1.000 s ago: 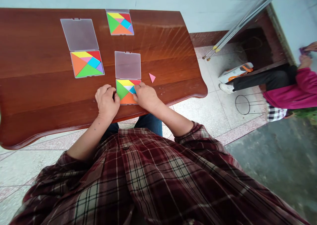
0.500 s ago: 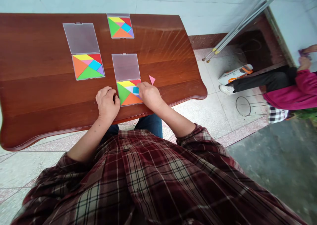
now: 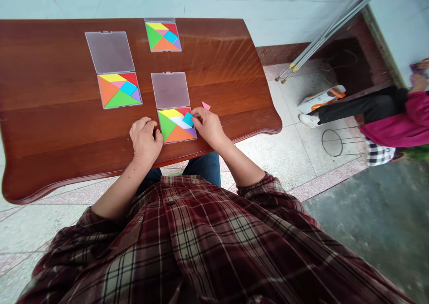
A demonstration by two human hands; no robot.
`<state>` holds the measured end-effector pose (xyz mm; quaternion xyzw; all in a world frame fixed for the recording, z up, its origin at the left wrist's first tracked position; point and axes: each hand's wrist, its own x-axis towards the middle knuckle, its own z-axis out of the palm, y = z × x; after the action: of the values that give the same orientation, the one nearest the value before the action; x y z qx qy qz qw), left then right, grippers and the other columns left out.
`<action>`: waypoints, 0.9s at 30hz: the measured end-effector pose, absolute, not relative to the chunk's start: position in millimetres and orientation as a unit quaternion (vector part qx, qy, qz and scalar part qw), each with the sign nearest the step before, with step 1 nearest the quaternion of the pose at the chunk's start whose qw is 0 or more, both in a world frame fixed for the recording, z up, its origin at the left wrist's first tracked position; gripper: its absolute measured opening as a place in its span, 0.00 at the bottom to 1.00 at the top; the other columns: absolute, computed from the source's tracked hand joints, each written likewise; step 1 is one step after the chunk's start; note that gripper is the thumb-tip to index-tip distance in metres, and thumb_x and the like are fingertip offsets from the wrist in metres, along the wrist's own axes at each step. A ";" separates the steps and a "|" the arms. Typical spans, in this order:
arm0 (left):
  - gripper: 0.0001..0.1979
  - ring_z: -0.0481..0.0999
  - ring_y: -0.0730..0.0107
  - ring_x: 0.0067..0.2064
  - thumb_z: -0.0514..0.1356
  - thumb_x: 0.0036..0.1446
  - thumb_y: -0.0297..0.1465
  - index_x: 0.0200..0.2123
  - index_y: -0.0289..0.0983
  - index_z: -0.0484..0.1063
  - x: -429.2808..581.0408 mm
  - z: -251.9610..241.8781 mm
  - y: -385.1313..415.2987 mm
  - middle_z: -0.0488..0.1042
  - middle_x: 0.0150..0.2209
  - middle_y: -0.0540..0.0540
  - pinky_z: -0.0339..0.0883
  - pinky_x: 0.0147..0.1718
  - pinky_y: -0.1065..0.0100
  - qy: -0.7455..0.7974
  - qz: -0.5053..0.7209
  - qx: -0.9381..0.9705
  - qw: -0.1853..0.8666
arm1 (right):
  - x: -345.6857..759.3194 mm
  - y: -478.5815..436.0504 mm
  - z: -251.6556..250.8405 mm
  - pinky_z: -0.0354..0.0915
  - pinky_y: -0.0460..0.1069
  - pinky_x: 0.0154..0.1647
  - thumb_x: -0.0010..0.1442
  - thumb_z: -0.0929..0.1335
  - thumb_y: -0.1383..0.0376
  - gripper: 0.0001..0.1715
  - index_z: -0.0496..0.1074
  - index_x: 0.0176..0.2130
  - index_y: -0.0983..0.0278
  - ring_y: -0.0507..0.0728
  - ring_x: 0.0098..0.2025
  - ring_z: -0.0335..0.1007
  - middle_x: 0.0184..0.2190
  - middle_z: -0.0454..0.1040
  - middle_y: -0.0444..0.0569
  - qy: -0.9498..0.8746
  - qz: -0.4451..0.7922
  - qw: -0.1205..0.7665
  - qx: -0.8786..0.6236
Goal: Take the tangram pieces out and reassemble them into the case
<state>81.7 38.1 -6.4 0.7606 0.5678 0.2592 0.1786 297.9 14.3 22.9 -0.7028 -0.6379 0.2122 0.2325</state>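
Note:
Directly before me on the wooden table (image 3: pixel 214 63) lies an open plastic case tray (image 3: pixel 177 125) of coloured tangram tiles. My right hand (image 3: pixel 208 126) is at its right corner, fingertips gripping a tilted blue tile (image 3: pixel 188 118) over the other tiles. A small pink triangle tile (image 3: pixel 206 105) lies on the wood just past those fingers. My left hand (image 3: pixel 145 139) rests curled on the table, touching the tray's left edge beside the green triangle tile (image 3: pixel 164 126). It holds nothing.
Two more filled tangram trays (image 3: pixel 119 90) (image 3: pixel 162 36) and clear plastic lids (image 3: pixel 170 90) (image 3: pixel 109 52) lie farther along the table. Beyond its right edge are metal poles (image 3: pixel 325 34) and a wire stand (image 3: pixel 338 142). A seated person in a magenta top (image 3: pixel 392 125) is at far right.
My right hand has moved up and to the right over the tray. The blue tile has shifted right and turned with it, showing a pale lilac tile beneath.

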 end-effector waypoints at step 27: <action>0.09 0.68 0.49 0.55 0.55 0.54 0.31 0.38 0.39 0.72 81.7 -6.4 38.5 0.72 0.52 0.40 0.59 0.57 0.48 0.569 0.257 0.762 0.172 | 299.2 29.4 24.3 0.62 0.51 0.46 0.60 0.61 0.68 0.14 0.75 0.40 0.64 0.55 0.41 0.67 0.39 0.72 0.49 -0.659 0.257 0.198 -0.678</action>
<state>81.7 38.5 -6.4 0.7617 0.5693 0.2570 0.1722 299.2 29.4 24.3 -0.6785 -0.6592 0.2568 0.1977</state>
